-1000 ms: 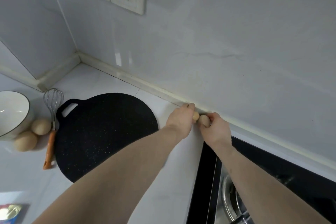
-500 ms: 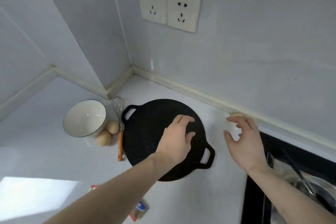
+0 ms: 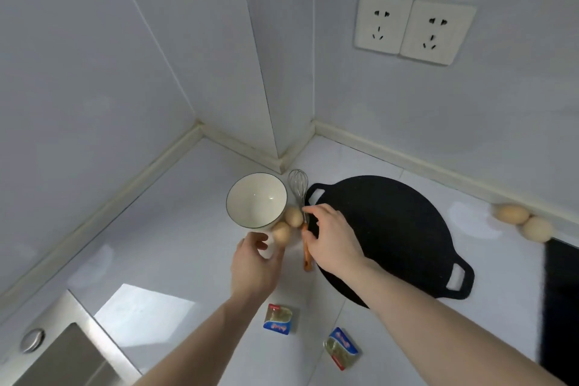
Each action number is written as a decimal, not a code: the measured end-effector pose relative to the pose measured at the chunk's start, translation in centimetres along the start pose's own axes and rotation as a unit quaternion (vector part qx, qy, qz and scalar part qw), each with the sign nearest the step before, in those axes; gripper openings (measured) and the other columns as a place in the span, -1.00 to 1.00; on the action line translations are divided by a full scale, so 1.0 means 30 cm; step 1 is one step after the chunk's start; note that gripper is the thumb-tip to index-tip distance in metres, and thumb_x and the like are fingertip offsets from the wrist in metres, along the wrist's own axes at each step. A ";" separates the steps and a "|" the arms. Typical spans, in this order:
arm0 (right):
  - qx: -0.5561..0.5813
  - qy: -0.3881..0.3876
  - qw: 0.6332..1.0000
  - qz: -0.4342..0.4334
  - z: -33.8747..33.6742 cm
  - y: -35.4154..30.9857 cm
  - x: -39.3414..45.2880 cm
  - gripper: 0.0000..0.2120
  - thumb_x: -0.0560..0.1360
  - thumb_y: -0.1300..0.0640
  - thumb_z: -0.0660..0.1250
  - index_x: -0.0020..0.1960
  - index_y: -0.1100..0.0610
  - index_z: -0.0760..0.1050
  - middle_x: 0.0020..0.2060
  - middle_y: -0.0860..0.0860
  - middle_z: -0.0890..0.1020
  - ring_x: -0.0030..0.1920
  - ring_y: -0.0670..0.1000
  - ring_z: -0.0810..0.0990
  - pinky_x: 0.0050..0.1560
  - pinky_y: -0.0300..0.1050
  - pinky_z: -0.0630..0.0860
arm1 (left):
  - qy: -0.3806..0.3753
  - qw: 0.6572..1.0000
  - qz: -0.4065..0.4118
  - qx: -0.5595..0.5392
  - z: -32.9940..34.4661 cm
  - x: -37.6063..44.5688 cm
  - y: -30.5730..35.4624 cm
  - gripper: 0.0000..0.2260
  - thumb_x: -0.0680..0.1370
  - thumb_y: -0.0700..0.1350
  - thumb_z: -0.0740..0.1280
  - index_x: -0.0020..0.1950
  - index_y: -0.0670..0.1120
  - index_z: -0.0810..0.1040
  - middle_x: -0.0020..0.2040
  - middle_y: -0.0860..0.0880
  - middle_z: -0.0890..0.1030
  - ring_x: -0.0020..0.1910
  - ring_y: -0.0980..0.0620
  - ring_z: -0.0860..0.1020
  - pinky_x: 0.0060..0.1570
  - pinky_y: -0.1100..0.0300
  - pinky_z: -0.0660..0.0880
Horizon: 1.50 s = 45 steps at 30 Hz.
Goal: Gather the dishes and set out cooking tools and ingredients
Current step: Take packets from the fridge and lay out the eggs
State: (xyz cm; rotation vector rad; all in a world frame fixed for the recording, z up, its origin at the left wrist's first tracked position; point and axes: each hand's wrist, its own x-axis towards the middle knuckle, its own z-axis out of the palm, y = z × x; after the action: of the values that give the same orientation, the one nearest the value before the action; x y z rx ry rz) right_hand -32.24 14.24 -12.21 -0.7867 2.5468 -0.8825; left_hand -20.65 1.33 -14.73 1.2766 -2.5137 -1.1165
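Note:
A white bowl (image 3: pixel 256 199) stands near the counter corner with two eggs (image 3: pixel 293 216) (image 3: pixel 282 231) against its right side. A wire whisk (image 3: pixel 298 186) with an orange handle lies between the eggs and a black flat griddle pan (image 3: pixel 398 235). My left hand (image 3: pixel 255 266) reaches the bowl's near side, its thumb at the lower wall, fingers relaxed. My right hand (image 3: pixel 333 240) hovers over the pan's left edge. Its index fingertip and thumb are spread along the whisk's stem and are not closed on it. Two more eggs (image 3: pixel 512 213) (image 3: pixel 537 229) lie by the back wall at the right.
Two small foil packets (image 3: pixel 277 318) (image 3: pixel 341 348) lie on the white counter near me. A steel sink (image 3: pixel 62 351) is at the bottom left and a black hob (image 3: pixel 560 291) at the right edge. Walls close the corner behind the bowl.
My view has swung left toward the corner. Both hands left the two eggs by the back wall and moved left across the pan to the bowl and whisk.

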 end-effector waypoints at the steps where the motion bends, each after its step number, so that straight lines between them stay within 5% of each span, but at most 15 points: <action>1: -0.013 -0.006 1.000 -0.007 0.019 -0.015 0.028 -0.58 0.59 0.09 0.34 0.44 -0.03 0.41 0.34 -0.08 0.49 0.27 0.00 0.47 0.22 -0.09 0.50 | -0.004 1.000 -0.017 -0.021 0.010 0.012 -0.005 -0.62 0.48 0.17 0.44 0.17 -0.02 0.54 0.05 0.05 0.59 0.04 -0.01 0.59 0.03 0.07 0.53; 10: -0.073 -0.061 0.995 0.030 0.095 -0.067 0.135 -0.54 0.50 0.21 0.40 0.38 0.06 0.44 0.27 0.03 0.55 0.26 0.11 0.54 0.23 0.01 0.52 | -0.030 0.977 -0.087 -0.192 0.071 0.055 0.024 -0.65 0.44 0.06 0.54 0.17 0.02 0.59 -0.02 0.10 0.63 0.00 0.04 0.60 0.03 0.18 0.46; 17: -0.077 -0.101 0.991 0.038 0.079 -0.056 0.127 -0.55 0.48 0.22 0.42 0.30 0.02 0.38 0.20 0.05 0.58 0.15 0.14 0.60 0.11 0.01 0.55 | -0.048 0.977 -0.102 -0.183 0.030 0.021 -0.017 -0.66 0.49 0.04 0.50 0.22 0.00 0.59 0.06 0.04 0.60 0.07 0.00 0.55 0.14 0.08 0.50; 21: -0.038 -0.125 0.991 0.035 0.077 -0.042 0.079 -0.46 0.46 0.27 0.46 0.35 -0.02 0.37 0.26 -0.02 0.51 0.21 0.10 0.56 0.14 0.05 0.60 | -0.042 0.975 -0.112 -0.187 -0.030 -0.033 -0.063 -0.68 0.50 0.08 0.48 0.21 0.03 0.60 0.08 0.03 0.65 -0.02 0.02 0.64 -0.05 0.15 0.56; 26: 0.044 -0.065 0.996 0.047 -0.049 0.022 -0.060 -0.46 0.57 0.19 0.38 0.49 -0.09 0.32 0.36 -0.08 0.43 0.36 0.00 0.45 0.37 0.01 0.47 | -0.064 0.987 -0.046 -0.137 -0.088 -0.135 0.039 -0.75 0.50 0.12 0.47 0.15 0.18 0.56 0.07 0.14 0.64 -0.16 0.11 0.65 -0.24 0.26 0.49; 30: 0.065 0.013 0.993 0.099 -0.229 0.184 -0.194 -0.49 0.57 0.12 0.40 0.46 -0.12 0.34 0.30 -0.15 0.45 0.23 -0.06 0.53 0.30 0.01 0.54 | -0.120 0.982 0.042 -0.140 -0.012 -0.166 0.228 -0.74 0.51 0.02 0.49 0.13 0.24 0.52 0.09 0.18 0.58 -0.13 0.11 0.63 -0.19 0.31 0.50; 35: 0.023 0.083 0.972 0.220 -0.466 0.491 -0.300 -0.55 0.58 0.14 0.37 0.43 -0.03 0.37 0.27 -0.02 0.49 0.10 0.04 0.60 0.19 -0.04 0.54 | -0.188 0.964 0.174 -0.069 0.287 -0.167 0.529 -0.59 0.50 0.06 0.48 0.33 0.11 0.52 0.17 0.14 0.51 0.10 0.13 0.54 0.17 0.14 0.54; 45: -0.024 0.123 0.942 0.313 -0.607 0.826 -0.298 -0.62 0.51 0.09 0.35 0.32 0.00 0.44 0.15 0.07 0.55 0.06 0.11 0.58 0.09 -0.05 0.51 | -0.266 0.936 0.222 0.062 0.778 -0.161 0.849 -0.66 0.52 0.06 0.41 0.28 0.04 0.54 0.20 0.02 0.49 0.10 -0.07 0.57 0.05 0.06 0.53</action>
State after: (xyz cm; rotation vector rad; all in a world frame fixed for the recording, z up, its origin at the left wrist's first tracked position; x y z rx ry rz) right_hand -43.38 44.24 -13.38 0.1551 2.7674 -0.7316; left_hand -43.58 27.62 -13.88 0.3899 -3.0709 -1.3297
